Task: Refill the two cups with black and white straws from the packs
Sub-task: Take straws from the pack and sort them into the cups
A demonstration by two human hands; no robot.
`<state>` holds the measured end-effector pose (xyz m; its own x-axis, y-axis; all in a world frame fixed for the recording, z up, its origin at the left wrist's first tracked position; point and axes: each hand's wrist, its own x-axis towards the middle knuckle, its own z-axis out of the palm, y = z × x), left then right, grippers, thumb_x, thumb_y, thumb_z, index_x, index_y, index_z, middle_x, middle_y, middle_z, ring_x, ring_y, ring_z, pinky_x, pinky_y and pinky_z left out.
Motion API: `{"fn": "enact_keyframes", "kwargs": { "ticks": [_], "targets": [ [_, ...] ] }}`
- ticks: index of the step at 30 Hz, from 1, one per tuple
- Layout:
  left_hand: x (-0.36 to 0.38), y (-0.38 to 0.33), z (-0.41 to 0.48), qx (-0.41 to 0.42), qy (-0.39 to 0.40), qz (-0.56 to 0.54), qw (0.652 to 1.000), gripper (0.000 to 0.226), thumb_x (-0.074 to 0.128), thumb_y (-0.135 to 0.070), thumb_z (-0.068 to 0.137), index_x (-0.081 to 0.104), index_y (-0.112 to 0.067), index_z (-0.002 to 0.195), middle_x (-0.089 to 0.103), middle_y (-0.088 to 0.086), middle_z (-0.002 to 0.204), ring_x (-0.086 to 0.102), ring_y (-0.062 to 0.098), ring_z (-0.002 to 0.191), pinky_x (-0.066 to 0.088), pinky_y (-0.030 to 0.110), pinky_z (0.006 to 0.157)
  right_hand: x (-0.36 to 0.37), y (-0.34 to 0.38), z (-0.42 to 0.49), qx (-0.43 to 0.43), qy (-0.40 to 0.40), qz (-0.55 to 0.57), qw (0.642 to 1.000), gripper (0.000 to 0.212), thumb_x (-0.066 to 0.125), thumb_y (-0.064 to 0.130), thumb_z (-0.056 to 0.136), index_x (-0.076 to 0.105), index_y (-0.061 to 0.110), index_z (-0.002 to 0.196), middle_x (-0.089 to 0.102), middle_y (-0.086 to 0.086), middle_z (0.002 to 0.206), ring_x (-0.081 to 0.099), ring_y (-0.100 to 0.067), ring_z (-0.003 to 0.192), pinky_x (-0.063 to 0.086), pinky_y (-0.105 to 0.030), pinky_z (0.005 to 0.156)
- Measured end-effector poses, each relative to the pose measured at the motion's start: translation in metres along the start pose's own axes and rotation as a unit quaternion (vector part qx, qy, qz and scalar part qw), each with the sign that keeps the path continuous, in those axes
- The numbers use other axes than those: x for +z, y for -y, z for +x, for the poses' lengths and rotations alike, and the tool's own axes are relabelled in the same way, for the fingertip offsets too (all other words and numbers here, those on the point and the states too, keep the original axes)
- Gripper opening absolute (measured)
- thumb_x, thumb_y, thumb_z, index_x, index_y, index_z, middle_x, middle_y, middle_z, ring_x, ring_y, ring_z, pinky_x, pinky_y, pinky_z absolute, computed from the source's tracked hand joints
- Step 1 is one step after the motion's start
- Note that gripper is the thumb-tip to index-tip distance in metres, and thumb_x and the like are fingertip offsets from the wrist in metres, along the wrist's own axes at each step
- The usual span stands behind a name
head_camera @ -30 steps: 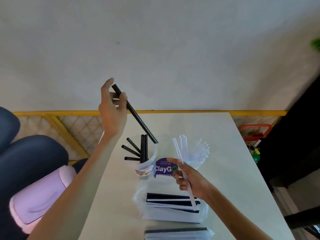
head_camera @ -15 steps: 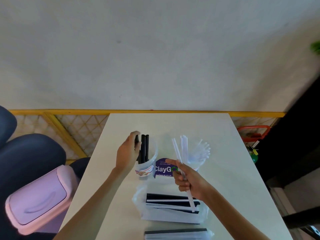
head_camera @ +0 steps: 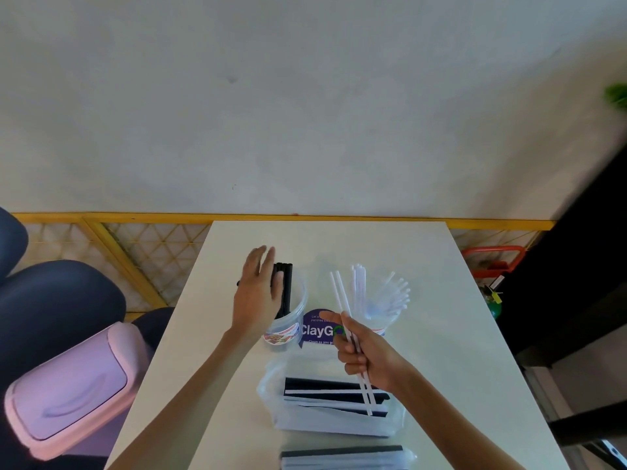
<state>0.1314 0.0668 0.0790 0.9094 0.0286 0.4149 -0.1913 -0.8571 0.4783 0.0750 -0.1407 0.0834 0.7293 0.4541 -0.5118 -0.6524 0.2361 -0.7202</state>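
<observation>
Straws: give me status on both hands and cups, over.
Left hand open, fingers against black straws in left cup. Right hand grips two white straws, not yet in right cup. Nothing blocking.

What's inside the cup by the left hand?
Black straws stand upright in the clear cup. The left hand, fingers straight, covers the cup's left side, so any straws there and the count cannot be seen.

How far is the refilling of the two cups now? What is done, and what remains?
Done: the left cup holds several black straws, and the right cup holds a bunch of white straws.
In hand: the right hand grips two white straws, not yet in a cup; the left hand is open beside the black straws.
Left: the open pack and the second pack hold more straws.
</observation>
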Motion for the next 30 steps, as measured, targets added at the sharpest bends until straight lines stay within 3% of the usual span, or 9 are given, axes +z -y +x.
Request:
{"fn": "enact_keyframes", "kwargs": {
  "ticks": [3,8,11,14,16,18,23,27,30],
  "targets": [
    [0.004,-0.035,-0.003,-0.021,-0.005,-0.166,0.986,0.035,0.051,-0.008,0.093,0.051,-0.002,0.128,0.056,0.012,0.122,0.057,0.019,0.104,0.046,0.019,0.088,0.000,0.001,-0.002,-0.006,0.001,0.002,1.000,0.038,0.033,0.038,0.100,0.055,0.019,0.124,0.031,0.005,0.050,0.022,-0.002,0.038,0.021,-0.012,0.035],
    [0.020,-0.075,-0.009,-0.190,0.124,-0.379,0.897,0.028,0.052,-0.007,0.093,0.055,0.000,0.120,0.066,0.008,0.099,0.064,0.014,0.076,0.055,0.023,0.070,-0.004,0.002,-0.005,-0.014,0.002,-0.010,1.000,0.038,0.033,0.040,0.099,0.055,0.019,0.124,0.026,0.007,0.051,0.020,-0.002,0.038,0.018,-0.012,0.036],
    [0.024,-0.090,-0.012,-0.234,0.139,-0.411,0.870,0.012,0.055,-0.007,0.091,0.062,-0.011,0.100,0.068,0.008,0.089,0.064,0.008,0.063,0.053,0.016,0.059,-0.006,0.003,-0.009,-0.004,0.000,-0.024,1.000,0.031,0.033,0.039,0.100,0.050,0.014,0.107,0.026,0.008,0.049,0.020,-0.002,0.037,0.019,-0.011,0.034],
    [0.029,-0.097,-0.010,-0.248,0.146,-0.413,0.864,0.019,0.055,-0.008,0.091,0.065,-0.018,0.079,0.071,0.007,0.084,0.065,0.014,0.060,0.056,0.025,0.061,-0.009,0.003,-0.013,0.001,0.004,-0.041,0.999,0.025,0.038,0.042,0.097,0.036,0.020,0.109,0.026,0.009,0.048,0.019,-0.002,0.037,0.018,-0.011,0.035],
    [0.031,-0.100,-0.007,-0.269,0.155,-0.419,0.853,0.015,0.055,-0.007,0.090,0.066,-0.011,0.080,0.071,0.011,0.087,0.063,0.023,0.064,0.057,0.034,0.066,-0.012,0.005,-0.015,0.010,0.005,-0.048,0.999,0.032,0.038,0.043,0.097,0.042,0.017,0.115,0.025,0.009,0.049,0.019,-0.001,0.038,0.017,-0.012,0.036],
    [0.033,-0.103,-0.004,-0.275,0.165,-0.421,0.849,0.009,0.057,-0.005,0.089,0.065,-0.003,0.087,0.071,0.012,0.086,0.061,0.024,0.066,0.056,0.029,0.063,-0.015,0.007,-0.018,0.020,0.004,-0.055,0.998,0.042,0.035,0.042,0.099,0.047,0.009,0.121,0.024,0.009,0.049,0.019,-0.002,0.039,0.016,-0.012,0.037],
    [0.028,-0.107,0.028,-0.234,0.129,-0.421,0.867,0.022,0.059,-0.003,0.088,0.057,-0.001,0.109,0.068,0.005,0.081,0.064,0.012,0.065,0.054,0.021,0.056,-0.024,0.009,-0.022,0.020,-0.002,-0.069,0.997,0.041,0.037,0.049,0.095,0.055,0.019,0.117,0.035,0.007,0.055,0.028,-0.006,0.046,0.027,-0.015,0.045],
    [0.010,-0.114,0.064,-0.102,-0.018,-0.374,0.921,0.037,0.060,-0.003,0.088,0.050,-0.010,0.123,0.064,0.008,0.081,0.062,0.004,0.061,0.053,0.016,0.055,-0.039,0.006,-0.021,0.021,-0.004,-0.014,1.000,0.053,0.042,0.055,0.087,0.054,0.015,0.121,0.057,-0.001,0.070,0.056,-0.010,0.054,0.052,-0.023,0.058],
    [0.003,-0.118,0.079,-0.008,-0.086,-0.344,0.935,0.038,0.057,-0.006,0.090,0.050,-0.014,0.127,0.062,0.007,0.082,0.064,0.013,0.069,0.057,0.024,0.065,-0.050,0.005,-0.022,0.030,0.002,0.000,1.000,0.062,0.049,0.055,0.077,0.053,0.013,0.123,0.064,-0.006,0.080,0.065,-0.015,0.067,0.057,-0.029,0.069]
  ]
}}
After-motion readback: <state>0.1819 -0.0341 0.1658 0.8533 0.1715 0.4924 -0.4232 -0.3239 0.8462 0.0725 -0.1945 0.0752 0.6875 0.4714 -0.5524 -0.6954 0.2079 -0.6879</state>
